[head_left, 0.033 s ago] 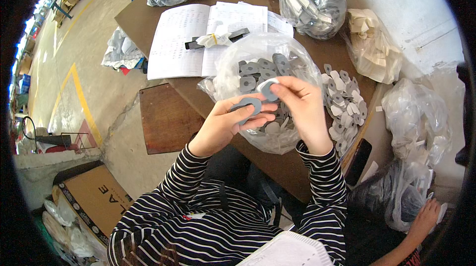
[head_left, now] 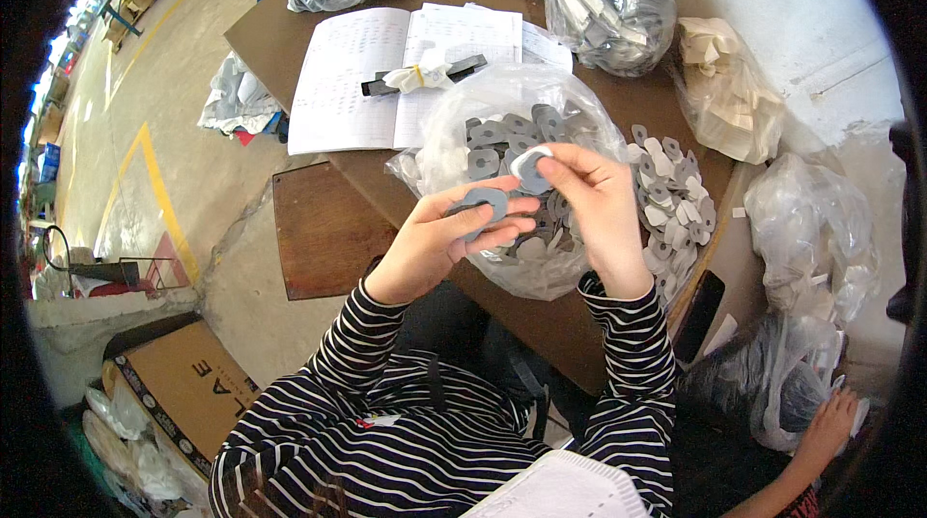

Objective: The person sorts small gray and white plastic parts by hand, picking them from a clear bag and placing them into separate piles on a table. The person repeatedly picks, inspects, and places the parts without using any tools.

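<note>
In front of me, over the clear plastic bag [head_left: 463, 98], both hands hold small flat parts. My left hand [head_left: 435, 233] pinches a flat grey piece with a round opening [head_left: 494, 199] between thumb and fingers; whether more pieces lie beneath it is hidden. Close beside it, the thumb and fingers of my right hand [head_left: 603, 199] grip a flat grey piece with a white face or backing [head_left: 531, 172]. Inside the bag lie many similar grey pieces with holes [head_left: 483, 163]. To its right, a loose heap of grey and white pieces [head_left: 671, 195] spreads on the brown table.
An open notebook [head_left: 343, 84] lies behind the bag, with a banded black-and-white bundle [head_left: 420, 79] across it. Filled plastic bags [head_left: 608, 6] stand at the back and right. Another person's hand [head_left: 830, 421] is at lower right, beside a bag. A cardboard box [head_left: 183, 383] sits lower left.
My right hand has shifted slightly with its piece, which is tilted differently and shows more grey. My left hand has hardly moved.
</note>
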Demonstrator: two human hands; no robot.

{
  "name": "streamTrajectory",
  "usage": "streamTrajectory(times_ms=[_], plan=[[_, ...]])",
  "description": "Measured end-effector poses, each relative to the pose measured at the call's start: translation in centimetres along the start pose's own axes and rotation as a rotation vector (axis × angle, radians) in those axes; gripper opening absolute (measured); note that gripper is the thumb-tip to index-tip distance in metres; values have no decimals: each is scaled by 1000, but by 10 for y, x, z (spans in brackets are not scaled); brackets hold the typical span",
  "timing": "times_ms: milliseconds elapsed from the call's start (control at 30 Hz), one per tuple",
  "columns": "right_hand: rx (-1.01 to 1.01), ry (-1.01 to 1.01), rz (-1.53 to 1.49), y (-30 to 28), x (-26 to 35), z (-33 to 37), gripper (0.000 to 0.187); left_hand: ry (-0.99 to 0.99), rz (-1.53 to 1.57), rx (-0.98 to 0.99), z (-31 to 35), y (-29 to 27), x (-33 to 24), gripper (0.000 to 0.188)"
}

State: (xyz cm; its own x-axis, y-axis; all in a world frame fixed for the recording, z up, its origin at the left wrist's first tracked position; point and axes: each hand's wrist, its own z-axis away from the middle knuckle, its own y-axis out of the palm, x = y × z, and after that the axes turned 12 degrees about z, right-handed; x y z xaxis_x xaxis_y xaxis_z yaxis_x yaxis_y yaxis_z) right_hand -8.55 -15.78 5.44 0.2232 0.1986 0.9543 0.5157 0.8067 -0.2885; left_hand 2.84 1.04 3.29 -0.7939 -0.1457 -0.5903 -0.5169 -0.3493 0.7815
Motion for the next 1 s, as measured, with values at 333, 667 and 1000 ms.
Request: streamTrajectory(times_ms=[333, 667, 1000], plan=[[34, -315, 371, 13, 12, 6, 23, 90, 8, 12, -8, 3, 11, 68], [-88, -497, 457, 6, 14, 2, 15, 61, -170, 29, -1, 5, -5, 84], [-40, -267, 475, -9, 1, -21, 29, 190, -387, -81, 4, -2, 4, 66]])
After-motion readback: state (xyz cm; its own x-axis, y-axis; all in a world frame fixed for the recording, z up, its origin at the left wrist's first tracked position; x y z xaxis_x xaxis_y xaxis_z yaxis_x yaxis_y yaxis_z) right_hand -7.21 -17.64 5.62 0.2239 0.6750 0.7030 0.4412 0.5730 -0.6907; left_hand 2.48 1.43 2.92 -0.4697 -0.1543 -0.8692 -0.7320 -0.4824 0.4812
